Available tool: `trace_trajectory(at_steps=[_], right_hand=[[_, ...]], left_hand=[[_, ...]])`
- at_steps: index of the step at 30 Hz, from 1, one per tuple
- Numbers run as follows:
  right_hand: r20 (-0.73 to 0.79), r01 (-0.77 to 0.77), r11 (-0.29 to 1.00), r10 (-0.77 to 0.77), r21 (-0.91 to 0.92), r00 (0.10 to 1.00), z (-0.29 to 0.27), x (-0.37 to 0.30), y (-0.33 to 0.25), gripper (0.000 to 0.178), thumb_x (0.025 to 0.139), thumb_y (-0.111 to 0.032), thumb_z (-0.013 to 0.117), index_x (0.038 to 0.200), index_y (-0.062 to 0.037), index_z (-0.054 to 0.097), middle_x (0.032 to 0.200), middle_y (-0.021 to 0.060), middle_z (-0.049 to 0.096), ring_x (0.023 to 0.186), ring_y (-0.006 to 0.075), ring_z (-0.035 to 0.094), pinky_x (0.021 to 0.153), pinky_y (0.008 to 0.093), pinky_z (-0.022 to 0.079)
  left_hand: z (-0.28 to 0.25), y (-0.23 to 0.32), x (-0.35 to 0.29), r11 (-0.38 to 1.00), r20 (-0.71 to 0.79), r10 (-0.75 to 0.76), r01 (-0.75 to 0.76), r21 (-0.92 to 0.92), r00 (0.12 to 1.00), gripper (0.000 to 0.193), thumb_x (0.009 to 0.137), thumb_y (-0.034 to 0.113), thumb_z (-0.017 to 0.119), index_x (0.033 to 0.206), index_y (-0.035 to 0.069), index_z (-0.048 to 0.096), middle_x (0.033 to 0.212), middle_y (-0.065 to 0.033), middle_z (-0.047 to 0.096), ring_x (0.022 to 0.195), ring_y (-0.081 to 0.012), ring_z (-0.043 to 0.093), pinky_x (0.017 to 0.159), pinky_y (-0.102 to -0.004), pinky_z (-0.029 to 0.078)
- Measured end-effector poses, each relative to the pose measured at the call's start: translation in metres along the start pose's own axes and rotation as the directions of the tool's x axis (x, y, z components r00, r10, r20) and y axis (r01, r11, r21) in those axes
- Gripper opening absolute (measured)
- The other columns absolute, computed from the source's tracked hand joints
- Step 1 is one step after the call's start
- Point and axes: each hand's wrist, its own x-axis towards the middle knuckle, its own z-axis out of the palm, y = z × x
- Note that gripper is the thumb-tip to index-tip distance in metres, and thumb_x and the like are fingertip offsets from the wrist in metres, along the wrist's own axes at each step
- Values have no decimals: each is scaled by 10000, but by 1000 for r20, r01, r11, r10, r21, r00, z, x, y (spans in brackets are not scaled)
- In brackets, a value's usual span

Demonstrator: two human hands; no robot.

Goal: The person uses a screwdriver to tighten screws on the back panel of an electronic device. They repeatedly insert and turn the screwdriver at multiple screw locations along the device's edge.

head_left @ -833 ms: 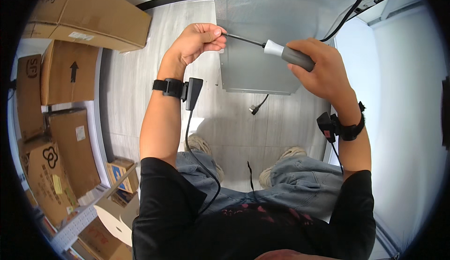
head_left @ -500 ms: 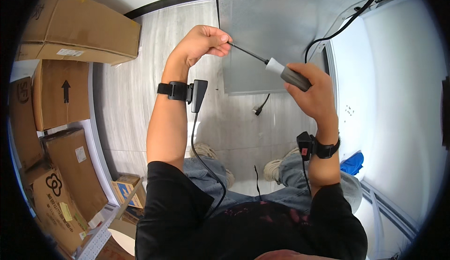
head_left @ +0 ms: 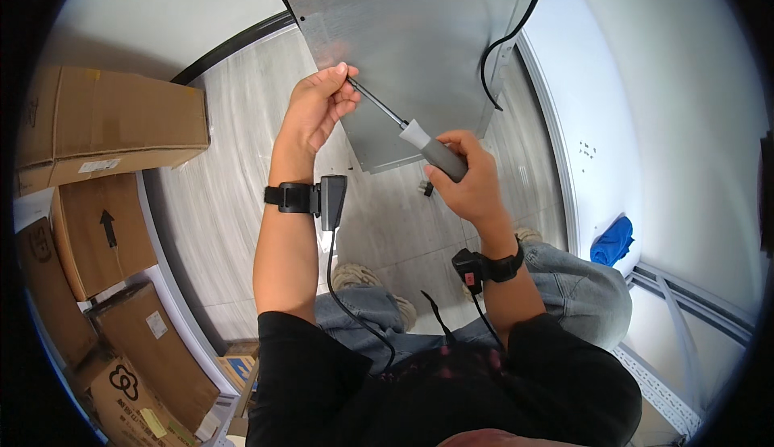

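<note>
The view looks down from the person's head, through the left of two side-by-side fisheye cameras, facing ahead over the shirt (head_left: 451, 390). The shirt spans the middle of the lower edge, nearest; the left hand (head_left: 316, 107) and right hand (head_left: 474, 177) are mid-frame; the panel (head_left: 403, 36) and floor (head_left: 234, 128) lie beyond. Straight edges bow toward the rim.

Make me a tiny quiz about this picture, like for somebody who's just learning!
1. Which hand grips the screwdriver by its handle?
2. True or false: the cardboard boxes are on the left side of the view.
3. Fill in: the left hand is at the far end of the screwdriver's ____.

Key: 1. The right hand. 2. True. 3. Shaft.
</note>
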Motion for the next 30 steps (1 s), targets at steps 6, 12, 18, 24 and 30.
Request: trace_trajectory(at_steps=[6, 12, 18, 24, 30], right_hand=[[-28, -51, 980, 57, 193, 998, 28, -10, 8, 299, 729, -92, 682, 989, -35, 544, 748, 87, 591, 642, 170, 571, 590, 292, 447], [0, -125, 972, 128, 201, 992, 42, -11, 16, 268, 740, -93, 667, 974, -33, 551, 718, 66, 586, 610, 137, 548, 566, 268, 425], [27, -158, 959, 156, 233, 987, 56, -3, 25, 264, 739, -81, 666, 974, -31, 556, 718, 49, 596, 606, 106, 540, 560, 254, 418], [-23, -111, 945, 124, 308, 992, 67, 3, 20, 279, 743, -54, 659, 996, -20, 547, 749, 44, 602, 634, 93, 538, 587, 238, 426], [-40, -92, 943, 111, 319, 993, 68, 6, 9, 276, 750, -37, 650, 1005, -15, 546, 765, 43, 603, 645, 84, 540, 593, 231, 427]], left_hand=[[17, -20, 8, 995, -142, 28, -40, -88, 990, 301, 937, 342, 536, 985, 63, 641, 725, 43, 532, 846, -123, 566, 791, -249, 440], [9, -50, 21, 978, -168, 92, -121, -169, 981, 289, 958, 331, 487, 1017, 73, 604, 934, -17, 602, 930, -157, 560, 808, -274, 398], [-4, -60, 37, 932, -145, 204, -237, -274, 968, 286, 969, 305, 453, 1013, 58, 590, 1029, -56, 610, 984, -190, 540, 825, -307, 394], [-1, -56, 40, 908, -87, 265, -279, -313, 960, 293, 957, 314, 462, 996, 61, 605, 1053, -66, 606, 1012, -189, 509, 815, -298, 390], [10, -33, 22, 927, -122, 86, -124, -355, 989, 265, 930, 320, 503, 1054, 112, 611, 1014, -17, 603, 971, -160, 524, 822, -306, 372]])
